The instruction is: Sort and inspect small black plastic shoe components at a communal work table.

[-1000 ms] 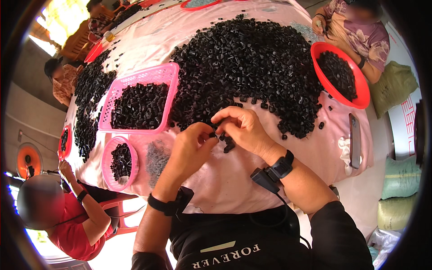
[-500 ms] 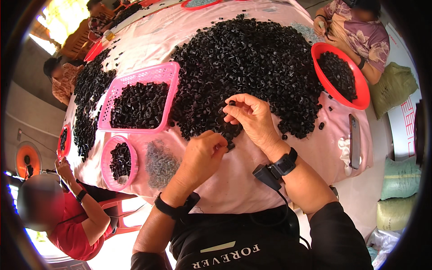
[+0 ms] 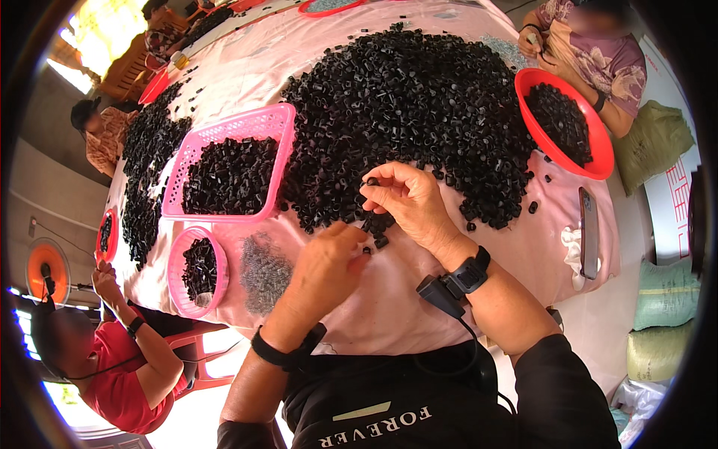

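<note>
Head view of a sorting counter covered with a pink cloth. The right hand is raised just above the near edge of the large heap of small black plastic pieces; its thumb and forefinger form a clenched grip on one black piece, held clear of the cloth. The left hand lies just beside and below the right, fingers curled inward, its fingertips close to a few loose black pieces at the heap's edge; whether this grip holds anything cannot be told, since the fingers hide the palm. Both wrists carry black bands, the right one with a small black device and cable.

To the left of the hands, a rectangular pink basket is partly filled with black pieces. Near it, closer to the counter's edge, stands a round pink basket holding a smaller amount. Between the round basket and the left hand lies a patch of small grey metal parts. A red bowl of black pieces sits at the right, with a phone lying flat near it on the cloth. Other people sit around the counter: one in a red shirt at lower left, one in a patterned shirt at upper right.
</note>
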A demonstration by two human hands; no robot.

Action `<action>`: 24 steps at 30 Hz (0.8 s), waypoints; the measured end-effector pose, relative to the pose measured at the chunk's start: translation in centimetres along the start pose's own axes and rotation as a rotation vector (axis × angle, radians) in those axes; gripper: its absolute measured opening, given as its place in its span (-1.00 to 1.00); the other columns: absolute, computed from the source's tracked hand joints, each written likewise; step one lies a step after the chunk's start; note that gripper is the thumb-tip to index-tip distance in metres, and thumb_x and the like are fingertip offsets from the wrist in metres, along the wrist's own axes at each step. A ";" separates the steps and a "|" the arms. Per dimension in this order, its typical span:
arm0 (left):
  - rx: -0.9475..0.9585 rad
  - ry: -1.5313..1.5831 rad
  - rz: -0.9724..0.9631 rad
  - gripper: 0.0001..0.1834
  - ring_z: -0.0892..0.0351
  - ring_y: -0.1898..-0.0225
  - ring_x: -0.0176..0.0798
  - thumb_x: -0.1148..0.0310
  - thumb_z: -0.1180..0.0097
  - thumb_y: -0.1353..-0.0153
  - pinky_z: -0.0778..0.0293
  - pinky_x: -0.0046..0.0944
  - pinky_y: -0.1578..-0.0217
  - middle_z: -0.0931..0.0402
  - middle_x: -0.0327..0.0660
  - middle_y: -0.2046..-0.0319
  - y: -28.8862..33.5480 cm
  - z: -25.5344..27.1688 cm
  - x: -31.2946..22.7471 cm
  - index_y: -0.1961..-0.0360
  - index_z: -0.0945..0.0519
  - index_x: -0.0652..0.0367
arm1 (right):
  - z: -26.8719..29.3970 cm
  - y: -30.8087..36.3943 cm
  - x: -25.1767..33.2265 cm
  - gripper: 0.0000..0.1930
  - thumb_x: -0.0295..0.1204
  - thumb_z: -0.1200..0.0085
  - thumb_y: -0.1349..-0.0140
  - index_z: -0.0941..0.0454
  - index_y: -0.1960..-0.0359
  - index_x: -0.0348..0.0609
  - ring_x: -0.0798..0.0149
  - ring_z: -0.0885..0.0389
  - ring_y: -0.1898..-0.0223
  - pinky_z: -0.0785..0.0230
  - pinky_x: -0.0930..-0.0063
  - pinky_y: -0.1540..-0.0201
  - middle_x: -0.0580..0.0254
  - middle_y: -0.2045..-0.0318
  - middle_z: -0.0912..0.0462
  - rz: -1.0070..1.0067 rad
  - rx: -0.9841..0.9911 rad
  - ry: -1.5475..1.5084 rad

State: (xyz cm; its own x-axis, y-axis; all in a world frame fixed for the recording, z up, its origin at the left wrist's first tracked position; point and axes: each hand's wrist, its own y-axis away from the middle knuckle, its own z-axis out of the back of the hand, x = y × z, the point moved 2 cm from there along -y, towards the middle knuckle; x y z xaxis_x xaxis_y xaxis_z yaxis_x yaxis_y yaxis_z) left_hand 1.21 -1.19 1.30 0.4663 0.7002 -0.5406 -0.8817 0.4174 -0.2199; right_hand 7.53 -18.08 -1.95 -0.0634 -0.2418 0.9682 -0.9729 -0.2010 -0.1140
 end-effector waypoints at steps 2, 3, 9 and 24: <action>-0.020 0.086 0.055 -0.81 -0.67 0.34 0.03 0.61 -0.20 -0.10 -0.56 -0.14 0.32 -0.58 0.01 0.34 0.0 0.9 0.9 0.21 -0.63 0.33 | -0.1 0.0 0.2 -0.86 -0.52 -0.25 -0.33 -0.63 0.11 -0.24 0.45 -0.70 0.36 -0.55 0.61 0.34 0.29 0.32 -0.69 -0.001 -0.003 0.024; -0.060 0.048 0.073 -0.82 -0.67 0.34 0.02 0.62 -0.19 -0.11 -0.56 -0.15 0.32 -0.58 0.01 0.35 -0.1 1.3 1.4 0.22 -0.64 0.33 | -0.1 0.1 0.3 -0.86 -0.52 -0.25 -0.33 -0.63 0.11 -0.24 0.45 -0.70 0.36 -0.55 0.61 0.34 0.29 0.32 -0.69 -0.001 -0.002 0.023; -0.057 -0.036 0.100 -0.86 -0.67 0.35 0.01 0.62 -0.18 -0.12 -0.57 -0.15 0.31 -0.59 0.00 0.36 0.4 1.6 1.7 0.26 -0.64 0.34 | -0.4 0.6 1.5 -0.83 -0.45 -0.20 -0.38 -0.60 0.08 -0.24 0.42 -0.72 0.41 -0.56 0.59 0.39 0.23 0.34 -0.69 -0.115 0.057 0.050; 0.041 0.028 0.128 -0.79 -0.68 0.28 0.08 0.70 -0.10 -0.08 -0.57 -0.11 0.27 -0.60 0.02 0.34 1.2 1.4 2.0 0.23 -0.62 0.33 | -0.8 0.4 0.4 -0.87 -0.50 -0.21 -0.36 -0.60 0.14 -0.29 0.44 -0.70 0.42 -0.59 0.57 0.34 0.24 0.37 -0.70 -0.092 0.144 0.057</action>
State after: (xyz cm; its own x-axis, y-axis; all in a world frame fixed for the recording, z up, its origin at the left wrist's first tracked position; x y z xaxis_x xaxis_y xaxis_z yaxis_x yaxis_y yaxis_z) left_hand 1.19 1.49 1.14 0.3474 0.7334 -0.5844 -0.9301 0.3490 -0.1149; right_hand 6.92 -17.53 -1.46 0.0075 -0.1629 0.9866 -0.9336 -0.3547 -0.0514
